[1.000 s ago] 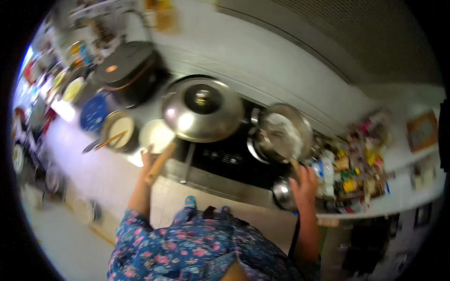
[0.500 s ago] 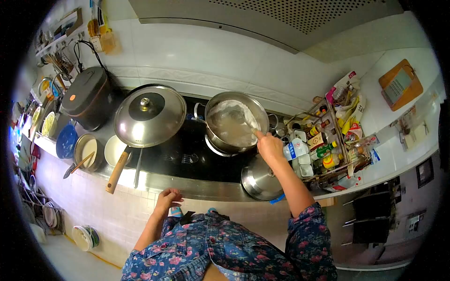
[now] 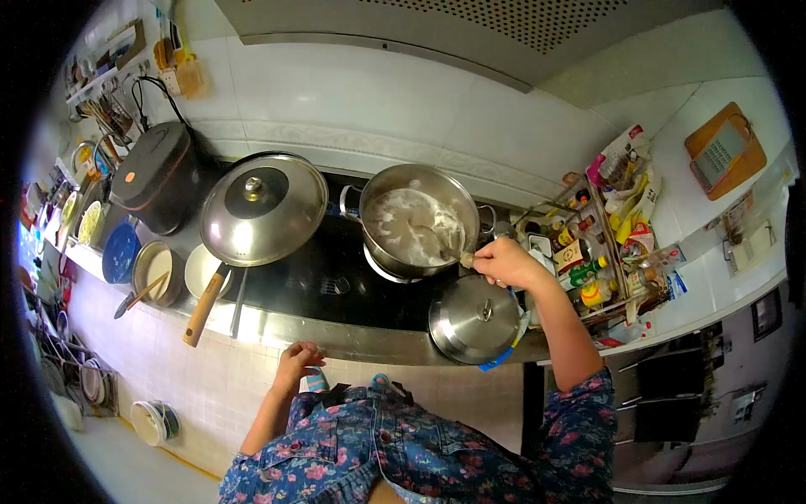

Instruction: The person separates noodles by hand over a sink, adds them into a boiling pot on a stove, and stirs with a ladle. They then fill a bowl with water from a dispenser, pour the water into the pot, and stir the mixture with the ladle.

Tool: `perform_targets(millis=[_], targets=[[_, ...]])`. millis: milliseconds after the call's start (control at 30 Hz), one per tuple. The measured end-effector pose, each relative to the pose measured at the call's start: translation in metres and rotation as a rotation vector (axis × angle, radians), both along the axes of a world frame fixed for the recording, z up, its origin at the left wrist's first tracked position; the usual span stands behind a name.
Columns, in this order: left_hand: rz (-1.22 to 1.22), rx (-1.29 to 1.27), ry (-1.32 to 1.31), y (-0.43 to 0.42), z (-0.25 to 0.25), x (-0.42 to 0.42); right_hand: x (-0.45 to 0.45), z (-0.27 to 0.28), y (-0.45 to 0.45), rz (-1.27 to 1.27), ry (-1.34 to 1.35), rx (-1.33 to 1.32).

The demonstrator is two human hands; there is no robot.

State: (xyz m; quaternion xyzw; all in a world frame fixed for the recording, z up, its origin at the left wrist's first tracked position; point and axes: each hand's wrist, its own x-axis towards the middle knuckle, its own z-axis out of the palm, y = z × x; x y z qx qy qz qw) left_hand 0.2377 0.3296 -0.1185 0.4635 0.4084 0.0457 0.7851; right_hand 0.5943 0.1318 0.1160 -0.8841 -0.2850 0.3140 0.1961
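Observation:
My right hand (image 3: pixel 509 262) is closed round the wooden handle (image 3: pixel 467 259) of a utensil at the right rim of a steel pot (image 3: pixel 382 245). Its working end is hidden, so I cannot tell its kind. Cloudy greyish liquid with white foam (image 3: pixel 411 225) fills part of the pot, which stands on the black cooktop (image 3: pixel 340 252). Just below my right hand lies a steel lid (image 3: pixel 475 319) with a loop handle. My left hand (image 3: pixel 298 363) hangs before the counter edge, fingers loosely bent and apart, holding nothing.
A lidded wok (image 3: pixel 264 210) with a wooden handle stands left of the pot. Further left are a white bowl (image 3: pixel 204 270), a steel pot (image 3: pixel 168 287) and a blue bowl (image 3: pixel 120 254). A rack of bottles (image 3: pixel 579 273) stands at right; the range hood (image 3: pixel 395 38) hangs above.
My right hand has moved right and slightly down, drawing the utensil's handle to the pot's rim. The foam has shifted, and the steel lid shows more fully. My left hand has hardly moved.

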Motion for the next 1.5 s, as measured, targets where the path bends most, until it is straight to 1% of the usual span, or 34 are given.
perform_targets(millis=[133,233,333,467,700,833,967,1067,1167,1267,1300,1400,1433,1500], targets=[[-0.008,-0.003,0.005,0.006,0.006,-0.004,-0.003,-0.004,0.011,-0.127,0.295,0.098],[-0.016,-0.003,0.019,0.012,0.003,-0.010,-0.007,-0.028,0.019,-0.366,0.535,0.255],[-0.034,-0.002,0.056,0.017,-0.002,-0.017,-0.012,-0.058,0.020,-0.511,0.723,0.496],[-0.040,-0.016,0.025,0.026,-0.009,-0.024,-0.020,-0.075,0.016,-0.603,0.796,0.672],[-0.059,-0.004,0.019,0.032,-0.010,-0.020,-0.032,-0.053,-0.001,-0.571,0.611,0.732],[-0.077,-0.002,0.023,0.027,-0.002,-0.013,-0.039,-0.031,-0.008,-0.557,0.454,0.727],[-0.091,-0.010,0.034,0.025,-0.004,-0.010,-0.035,-0.027,-0.016,-0.479,0.237,0.700],[-0.095,-0.006,0.037,0.023,-0.003,-0.010,-0.026,-0.035,-0.020,-0.364,-0.047,0.623],[-0.099,-0.002,0.029,0.021,-0.001,-0.012,-0.017,-0.053,-0.024,-0.034,-0.888,0.367],[-0.103,-0.006,0.023,0.019,-0.001,-0.015,-0.021,-0.051,-0.010,0.029,-0.937,0.051],[-0.103,-0.007,0.022,0.019,-0.001,-0.015,-0.023,-0.050,-0.004,0.054,-0.912,-0.049],[-0.086,-0.009,0.033,0.016,0.003,-0.018,-0.022,-0.064,0.010,0.030,-0.887,-0.146],[-0.082,-0.008,0.033,0.017,0.003,-0.019,-0.016,-0.076,0.011,0.031,-0.911,-0.122],[-0.077,-0.010,0.034,0.016,0.001,-0.021,-0.018,-0.079,0.018,0.013,-0.785,-0.037]])
